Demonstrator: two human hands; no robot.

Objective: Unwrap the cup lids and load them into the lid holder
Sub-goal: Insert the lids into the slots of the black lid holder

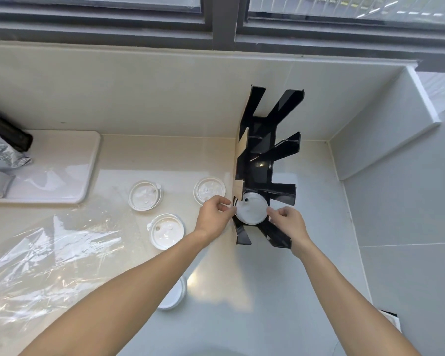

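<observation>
A black lid holder [267, 160] stands on the counter against the back wall, with slanted dividers on both sides. A white round cup lid [251, 210] sits in its nearest slot. My left hand [215, 217] pinches the lid's left rim and my right hand [288, 222] pinches its right rim. Three more white lids lie flat on the counter to the left: one [145, 195], one [209, 190] just behind my left hand, and one [167, 231]. Another lid stack [175, 296] shows partly under my left forearm.
Crumpled clear plastic wrap [49, 258] covers the counter at the left. A white tray [62, 163] holds a patterned bag [0, 152] at the far left. A window frame [224, 21] runs along the top, and a tiled side wall [396, 176] closes the right.
</observation>
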